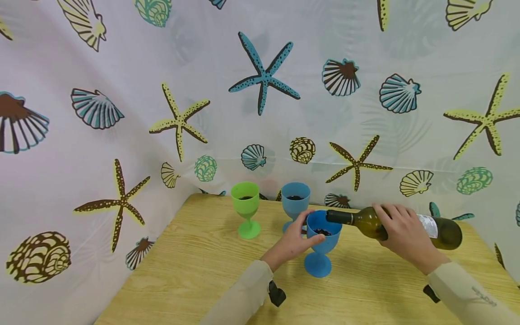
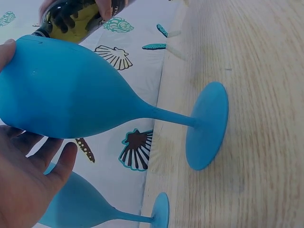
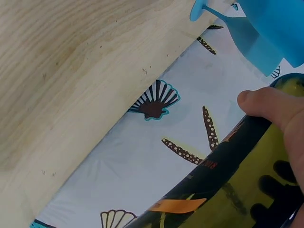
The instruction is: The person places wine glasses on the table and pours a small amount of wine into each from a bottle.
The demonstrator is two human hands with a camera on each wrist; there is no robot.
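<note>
My left hand (image 1: 293,243) holds the bowl of a blue plastic goblet (image 1: 325,246), thumb on the near side and fingers round the far side. The goblet stands upright on its foot, with dark contents low in its bowl. In my right hand (image 1: 408,237) is a green glass wine bottle (image 1: 365,223), gripped round its body and tilted nearly level. The bottle's mouth is over the goblet's right rim; whether liquid is flowing I cannot tell. In the right wrist view, the thumb (image 3: 259,102) lies along the bottle's dark label (image 3: 223,147).
Behind the held goblet stands a lighter blue goblet (image 1: 295,205), and to its left a green goblet (image 1: 245,205); both have dark contents. They stand on a wood-grain table (image 1: 195,253). A white curtain (image 1: 219,131) printed with shells and starfish hangs around the table's back and sides.
</note>
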